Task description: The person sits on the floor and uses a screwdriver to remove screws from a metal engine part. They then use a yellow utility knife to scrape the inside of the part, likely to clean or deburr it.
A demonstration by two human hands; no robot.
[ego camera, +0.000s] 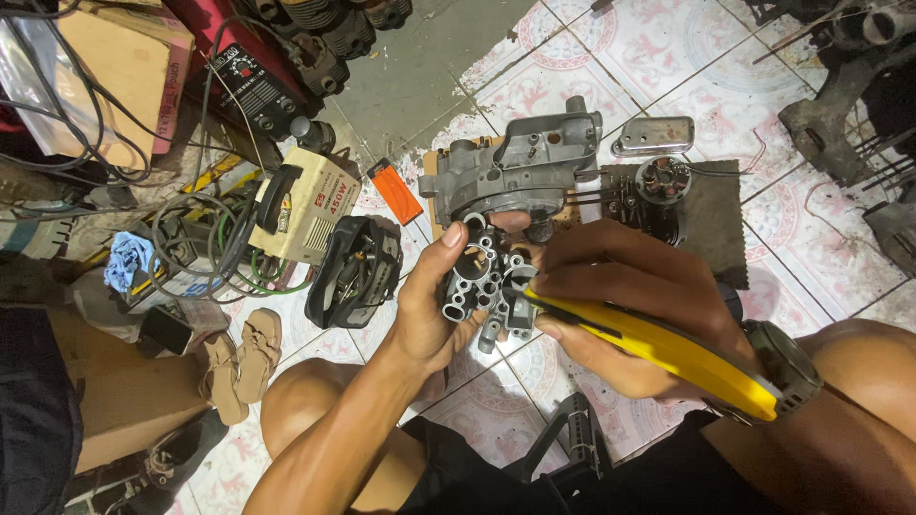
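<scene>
Carburetor-like grey metal casting, full of round bores and short tubes, sits held up above the tiled floor, just in front of the larger grey engine casing that lies on a board. Left hand wraps it from the side, thumb up along its near face and fingers curled behind, clamped on the part. Right hand has its fingers closed round the yellow-handled tool, whose dark tip is pressed against the casting's right edge; a watch rides that wrist. To the right of the engine casing lie a shiny metal cover and a round wound coil assembly on a dark cloth. To the left of the casing are an orange flat object, a black open housing, a cream-coloured box-shaped machine amid tangled cables, and further left 1 pair of sandals. Judging by the grip, the risk is a slip: the tip bears toward the left thumb and palm, so a sudden give could drive it into the hand. Prying hard could also score or chip a thin cast wall, and any small piece that pops free could vanish into the clutter around the casing.
</scene>
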